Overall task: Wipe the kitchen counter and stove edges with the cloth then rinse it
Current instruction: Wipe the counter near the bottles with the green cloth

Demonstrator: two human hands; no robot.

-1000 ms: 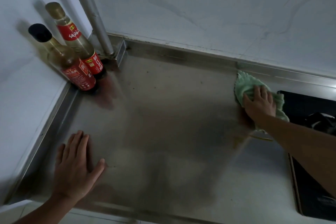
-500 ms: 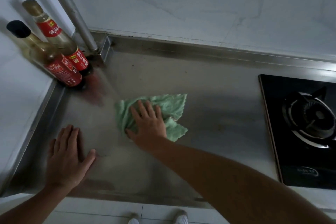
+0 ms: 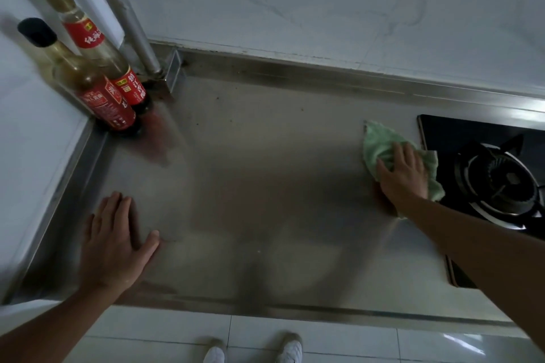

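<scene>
Since the crumpled pale-green cloth [image 3: 379, 141] is pressed against the left edge of the black glass stove [image 3: 460, 132], at the right of the brushed-steel surface [image 3: 265, 180], a fold could be dragged over that edge and snagged on the dark burner grate [image 3: 501, 183] if the stroke is pushed further right. Because the cloth is bunched under the right hand [image 3: 404, 178], only a narrow band is likely to be wiped, and the dark specks near the far rim may be missed. Should a sweep be carried into the far-left corner, the two red-labelled glass bottles [image 3: 91, 88] could be toppled. The right fingers [image 3: 405, 153] are laid close together, flat on the cloth. The left hand [image 3: 113, 242] is rested flat on the near-left surface, fingers together and thumb spread. The cloth's long axis is seen to run from far-left to near-right, with its pointed corner directed far-left, toward the wall.
</scene>
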